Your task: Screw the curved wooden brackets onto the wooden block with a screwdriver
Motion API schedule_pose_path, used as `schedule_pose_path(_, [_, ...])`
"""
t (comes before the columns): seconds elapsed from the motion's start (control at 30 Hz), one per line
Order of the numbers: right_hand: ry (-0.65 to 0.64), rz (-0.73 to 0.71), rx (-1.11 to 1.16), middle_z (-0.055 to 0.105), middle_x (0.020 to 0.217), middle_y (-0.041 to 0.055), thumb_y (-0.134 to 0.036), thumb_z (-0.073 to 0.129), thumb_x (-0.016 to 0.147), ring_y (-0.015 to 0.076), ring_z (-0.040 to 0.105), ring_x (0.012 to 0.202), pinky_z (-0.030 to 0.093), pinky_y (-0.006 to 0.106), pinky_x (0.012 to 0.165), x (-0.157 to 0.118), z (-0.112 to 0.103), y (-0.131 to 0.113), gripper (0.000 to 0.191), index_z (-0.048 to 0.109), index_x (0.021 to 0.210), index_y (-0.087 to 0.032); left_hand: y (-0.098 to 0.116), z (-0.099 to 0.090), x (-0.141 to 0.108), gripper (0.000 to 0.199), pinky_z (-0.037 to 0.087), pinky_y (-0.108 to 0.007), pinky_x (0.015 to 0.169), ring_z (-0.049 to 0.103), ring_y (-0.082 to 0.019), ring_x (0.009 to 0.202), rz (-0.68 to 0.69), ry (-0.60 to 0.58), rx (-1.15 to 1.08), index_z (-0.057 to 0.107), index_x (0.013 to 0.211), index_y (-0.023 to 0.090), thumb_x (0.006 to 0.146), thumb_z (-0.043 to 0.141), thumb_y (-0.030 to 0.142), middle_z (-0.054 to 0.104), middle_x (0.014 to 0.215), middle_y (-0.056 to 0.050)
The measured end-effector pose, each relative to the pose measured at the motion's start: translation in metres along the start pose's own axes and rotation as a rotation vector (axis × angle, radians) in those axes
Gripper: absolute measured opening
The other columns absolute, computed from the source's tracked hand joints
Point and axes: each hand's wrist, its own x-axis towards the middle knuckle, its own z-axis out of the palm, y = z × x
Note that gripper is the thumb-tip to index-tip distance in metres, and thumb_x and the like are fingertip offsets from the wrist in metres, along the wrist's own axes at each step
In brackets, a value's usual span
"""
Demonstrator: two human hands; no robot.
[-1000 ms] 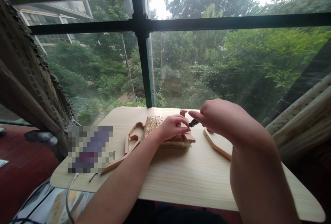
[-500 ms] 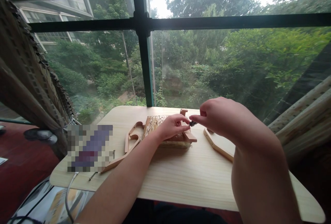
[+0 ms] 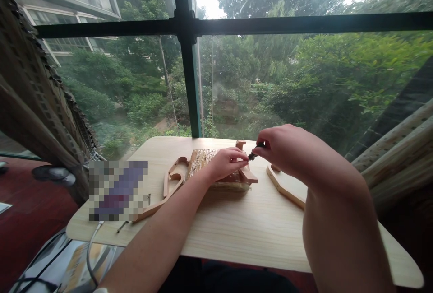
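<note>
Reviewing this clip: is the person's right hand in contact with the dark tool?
Touching. The head view shows the right hand closed on the dark tool, one end between thumb and curled fingers, the other pointing toward the left hand.

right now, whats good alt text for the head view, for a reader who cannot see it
A person's right hand holds a small dark tool beside the left hand, which rests on a wrapped block with a wooden piece at its right end. The block lies on a pale table before a window, with curved wooden parts to either side.
</note>
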Motion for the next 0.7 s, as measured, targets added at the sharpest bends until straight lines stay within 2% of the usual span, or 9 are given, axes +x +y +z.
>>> schedule_pose_path(0.1, [0.013,0.102,-0.001,0.067,0.073,0.0096,-0.056,0.046,0.084,0.0178,0.057,0.062,0.029,0.027,0.05,0.007,-0.002,0.0,0.046,0.073,0.08,-0.019,0.0,0.001,0.0,0.014,0.042,-0.022,0.057,0.05,-0.009,0.06,-0.034,0.003,0.03,0.074,0.086,0.013,0.076,0.071,0.023,0.069,0.084,-0.005])
schedule_pose_path(0.23, [-0.006,0.206,0.013,0.067,0.071,0.0105,-0.062,0.042,0.085,0.0193,0.058,0.062,0.03,0.029,0.05,0.013,-0.002,0.003,0.055,0.074,0.08,-0.018,-0.003,0.001,0.001,0.011,0.046,-0.023,0.063,0.058,-0.012,0.068,0.012,-0.013,0.002,0.074,0.081,0.013,0.079,0.069,0.023,0.071,0.082,-0.006])
schedule_pose_path(0.33, [0.016,0.14,0.039,0.069,0.076,0.0098,-0.06,0.049,0.082,0.0192,0.059,0.064,0.032,0.028,0.051,0.012,0.001,0.006,0.047,0.073,0.082,-0.019,-0.005,0.001,0.001,0.017,0.049,-0.026,0.069,0.063,-0.015,0.075,0.044,-0.011,-0.027,0.075,0.084,0.013,0.082,0.067,0.028,0.072,0.085,-0.008])
schedule_pose_path(0.43, [0.04,0.005,0.076,0.071,0.079,0.006,-0.039,0.06,0.079,0.0159,0.059,0.065,0.033,0.026,0.053,0.01,0.003,0.008,0.024,0.072,0.087,-0.02,-0.006,0.001,0.001,0.023,0.051,-0.027,0.071,0.064,-0.017,0.077,0.04,-0.014,-0.054,0.076,0.087,0.013,0.084,0.066,0.034,0.073,0.087,-0.01])
schedule_pose_path(0.53, [0.036,-0.034,0.054,0.07,0.074,0.0043,-0.027,0.059,0.079,0.0137,0.056,0.061,0.031,0.026,0.052,0.01,0.003,0.009,0.015,0.072,0.081,-0.019,-0.005,0.001,0.0,0.024,0.05,-0.026,0.069,0.064,-0.017,0.078,0.025,-0.016,-0.057,0.076,0.087,0.013,0.084,0.066,0.034,0.073,0.088,-0.011])
schedule_pose_path(0.6, [0.026,-0.011,0.04,0.067,0.069,0.005,-0.033,0.058,0.081,0.0135,0.053,0.058,0.03,0.027,0.051,0.012,0.003,0.008,0.021,0.071,0.075,-0.019,-0.004,0.0,0.0,0.021,0.048,-0.025,0.064,0.062,-0.014,0.073,0.007,0.003,-0.032,0.076,0.089,0.013,0.082,0.068,0.031,0.072,0.089,-0.01])
schedule_pose_path(0.7, [0.018,0.058,0.024,0.063,0.063,0.0071,-0.052,0.055,0.082,0.0149,0.052,0.055,0.027,0.028,0.049,0.017,0.004,0.006,0.04,0.07,0.068,-0.018,-0.003,-0.001,0.0,0.019,0.044,-0.023,0.059,0.056,-0.011,0.064,0.003,0.054,0.004,0.076,0.09,0.014,0.077,0.072,0.027,0.071,0.088,-0.008])
